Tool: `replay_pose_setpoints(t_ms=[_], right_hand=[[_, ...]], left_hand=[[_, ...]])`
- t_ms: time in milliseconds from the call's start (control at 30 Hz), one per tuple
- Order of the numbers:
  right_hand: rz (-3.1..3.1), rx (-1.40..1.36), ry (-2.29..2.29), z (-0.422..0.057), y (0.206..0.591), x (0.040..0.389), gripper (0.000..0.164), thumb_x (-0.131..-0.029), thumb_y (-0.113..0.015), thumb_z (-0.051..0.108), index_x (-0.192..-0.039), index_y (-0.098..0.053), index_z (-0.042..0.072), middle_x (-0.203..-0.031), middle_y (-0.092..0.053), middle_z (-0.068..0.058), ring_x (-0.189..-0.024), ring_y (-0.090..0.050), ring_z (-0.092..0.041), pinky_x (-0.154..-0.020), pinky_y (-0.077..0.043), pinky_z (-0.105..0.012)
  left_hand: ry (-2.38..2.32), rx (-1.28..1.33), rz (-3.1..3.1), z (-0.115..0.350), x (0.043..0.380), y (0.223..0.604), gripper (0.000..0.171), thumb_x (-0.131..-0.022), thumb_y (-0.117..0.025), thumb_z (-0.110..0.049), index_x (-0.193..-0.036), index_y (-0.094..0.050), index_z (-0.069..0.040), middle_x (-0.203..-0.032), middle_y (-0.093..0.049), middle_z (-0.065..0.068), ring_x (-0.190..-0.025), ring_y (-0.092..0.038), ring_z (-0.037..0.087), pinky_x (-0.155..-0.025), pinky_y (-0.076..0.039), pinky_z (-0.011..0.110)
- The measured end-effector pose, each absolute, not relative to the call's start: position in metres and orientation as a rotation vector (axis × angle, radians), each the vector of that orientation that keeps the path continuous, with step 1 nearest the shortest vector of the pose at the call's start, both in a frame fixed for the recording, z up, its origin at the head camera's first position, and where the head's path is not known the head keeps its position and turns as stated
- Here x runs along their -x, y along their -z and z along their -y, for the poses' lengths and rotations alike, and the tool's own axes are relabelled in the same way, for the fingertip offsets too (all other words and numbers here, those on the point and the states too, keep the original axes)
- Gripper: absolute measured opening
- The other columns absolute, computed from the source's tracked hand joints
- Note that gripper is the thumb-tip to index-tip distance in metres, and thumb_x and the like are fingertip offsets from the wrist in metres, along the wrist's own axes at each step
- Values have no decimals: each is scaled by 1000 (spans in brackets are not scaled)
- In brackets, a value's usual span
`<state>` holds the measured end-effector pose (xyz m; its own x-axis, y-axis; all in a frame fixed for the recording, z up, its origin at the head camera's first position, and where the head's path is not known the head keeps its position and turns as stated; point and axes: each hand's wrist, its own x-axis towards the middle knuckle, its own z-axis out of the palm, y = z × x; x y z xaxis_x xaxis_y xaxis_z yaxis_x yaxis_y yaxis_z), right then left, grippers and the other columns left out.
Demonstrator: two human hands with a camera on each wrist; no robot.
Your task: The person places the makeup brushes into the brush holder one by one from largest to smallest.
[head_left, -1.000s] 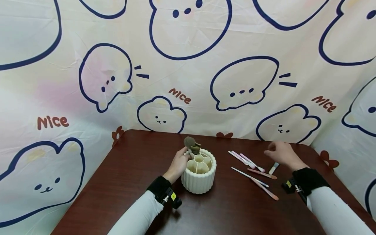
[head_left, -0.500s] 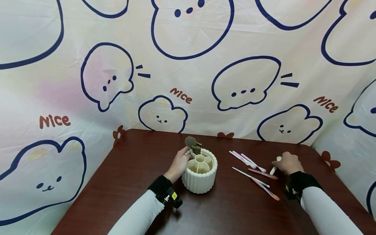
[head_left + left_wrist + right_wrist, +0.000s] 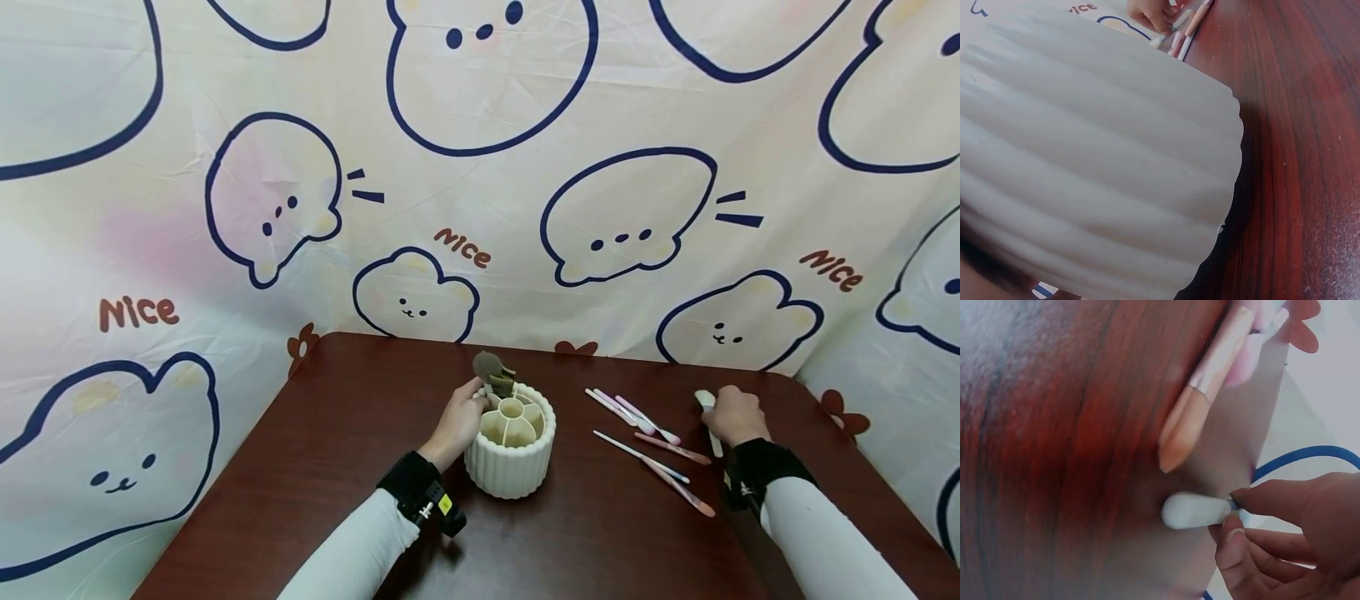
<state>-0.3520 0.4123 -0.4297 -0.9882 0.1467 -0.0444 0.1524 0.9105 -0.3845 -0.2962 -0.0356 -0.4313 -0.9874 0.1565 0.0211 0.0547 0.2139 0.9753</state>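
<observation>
My left hand (image 3: 453, 427) grips the left side of a white ribbed brush holder (image 3: 510, 467), thumb at the rim. Petal-shaped compartments divide its top, and grey-green brush heads (image 3: 491, 371) rise from the back left. In the left wrist view, the holder's ribbed wall (image 3: 1097, 150) fills most of the picture. My right hand (image 3: 737, 415) pinches a short white makeup brush (image 3: 705, 400) at the right of the table. The right wrist view has the thumb and a finger of that hand (image 3: 1272, 537) closing on the brush (image 3: 1194, 510) near a dark band, its rounded white end pointing away.
Left of my right hand lie several pink and white makeup brushes (image 3: 622, 408), one with a brown tip (image 3: 697, 457). Two more cross nearer the front, one ending in an orange-brown head (image 3: 701, 506). A cartoon-print cloth (image 3: 510, 208) hangs behind the dark wooden table (image 3: 300, 483).
My right hand has come down onto the white brush and now pinches it; the brush has turned and shifted slightly right. The left hand and holder stay in place.
</observation>
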Motion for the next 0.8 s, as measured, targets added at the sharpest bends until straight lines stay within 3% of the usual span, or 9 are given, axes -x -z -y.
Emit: replay_pose_setpoints(t_ms=[167, 267, 433, 667, 800], right_hand=[[-3145, -132, 706, -406, 418, 348, 23, -92, -63, 8, -72, -59, -3, -65, -57, -13, -60, -57, -27, -52, -46, -35], [-3170, -34, 793, -394, 403, 343, 19, -93, -64, 9, -84, -66, -7, -73, -62, -16, -64, -56, -25, -53, -45, -34], [-3166, 223, 887, -364, 373, 332, 28, -97, -65, 13, -110, -66, -12, -94, -69, -24, -72, -62, -24, -58, -51, -33], [-3139, 398, 985, -322, 341, 312, 31, -100, -65, 15, -119, -67, -10, -101, -71, -24, -78, -67, -25, -60, -54, -30], [-3143, 501, 1024, -299, 327, 302, 28, -100, -67, 17, -117, -72, -5, -97, -74, -17, -78, -66, -24, -60, -53, -28]], left_hand=[[-1910, -209, -2377, 35, 296, 430, 57, -102, -36, -10, -159, -34, -3, -162, -35, 17, -151, -27, 33, -122, -25, 54], [-1908, -212, -2380, 36, 296, 429, 57, -102, -35, -9, -159, -35, -4, -161, -37, 16, -151, -29, 32, -121, -26, 53], [-1915, -233, -2393, 37, 298, 427, 57, -101, -36, -8, -158, -38, -6, -160, -41, 14, -149, -32, 31, -120, -28, 53], [-1916, -208, -2371, 36, 297, 430, 58, -102, -35, -10, -160, -34, -6, -162, -36, 15, -151, -28, 32, -122, -25, 53], [-1935, -221, -2364, 36, 296, 432, 57, -102, -35, -9, -159, -35, -5, -161, -38, 16, -150, -30, 33, -121, -26, 54]])
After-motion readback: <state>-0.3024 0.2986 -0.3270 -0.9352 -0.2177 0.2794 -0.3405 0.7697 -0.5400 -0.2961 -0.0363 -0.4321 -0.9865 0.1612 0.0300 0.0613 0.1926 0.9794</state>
